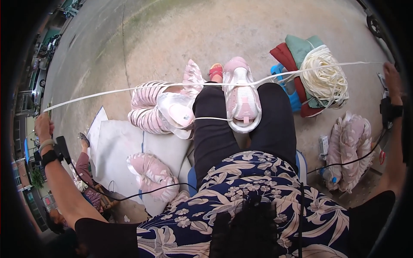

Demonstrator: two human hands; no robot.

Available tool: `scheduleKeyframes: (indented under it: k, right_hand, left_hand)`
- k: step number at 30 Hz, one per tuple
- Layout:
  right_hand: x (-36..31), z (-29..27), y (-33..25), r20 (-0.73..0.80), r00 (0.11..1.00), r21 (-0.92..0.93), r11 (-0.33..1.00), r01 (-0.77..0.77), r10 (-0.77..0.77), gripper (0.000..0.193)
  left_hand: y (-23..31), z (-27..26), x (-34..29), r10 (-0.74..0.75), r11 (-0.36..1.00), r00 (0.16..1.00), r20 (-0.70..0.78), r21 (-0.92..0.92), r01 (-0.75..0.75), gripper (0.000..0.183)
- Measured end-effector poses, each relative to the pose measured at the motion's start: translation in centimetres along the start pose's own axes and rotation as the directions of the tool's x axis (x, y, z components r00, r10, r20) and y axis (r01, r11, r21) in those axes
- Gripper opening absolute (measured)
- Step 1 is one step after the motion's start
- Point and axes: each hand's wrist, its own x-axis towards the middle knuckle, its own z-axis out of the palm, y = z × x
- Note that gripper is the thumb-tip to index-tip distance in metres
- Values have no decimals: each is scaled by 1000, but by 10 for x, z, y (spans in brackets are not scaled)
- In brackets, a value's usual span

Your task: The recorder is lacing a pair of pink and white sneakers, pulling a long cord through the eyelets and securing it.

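Observation:
A pink and white sneaker upper (pixel 235 99) lies across my thighs, its toe pointing away from me. One long white shoelace (pixel 301 71) crosses it and is drawn out wide to both sides. At the far left, my left hand (pixel 44 127) is closed round one end of the lace. My right hand (pixel 391 80), out at the far right, is closed on the other end, with its fingers partly blurred. Both arms are spread wide. A second thin white strand runs from the upper's heel to the left over my thigh.
On the right, a heap of white laces (pixel 325 79) rests on green and red cloth over something blue. Bundled pink uppers (pixel 148 107) lie left, more (pixel 350 150) right. A white sheet (pixel 116 150) covers ground at left, with another upper (pixel 152 175). Another person (pixel 88 182) sits farther left.

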Motion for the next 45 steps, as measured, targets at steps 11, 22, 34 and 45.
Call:
scheduleKeyframes:
  k: [11,22,34,45]
  right_hand:
    - [-137,39,-375,813,438,425,-125,-897,-384,12]
    - [-119,46,-466,710,567,429,-382,-819,-418,6]
    - [-118,57,-476,676,648,467,-474,-746,-353,3]
    - [-123,59,-477,634,694,532,-460,-711,-340,1]
  left_hand:
    - [145,269,-342,232,797,442,867,-430,424,27]
    - [226,322,-423,282,776,423,861,-465,427,24]
    - [221,318,-418,229,679,421,878,-454,576,17]
    - [213,315,-422,231,633,465,855,-495,596,15]
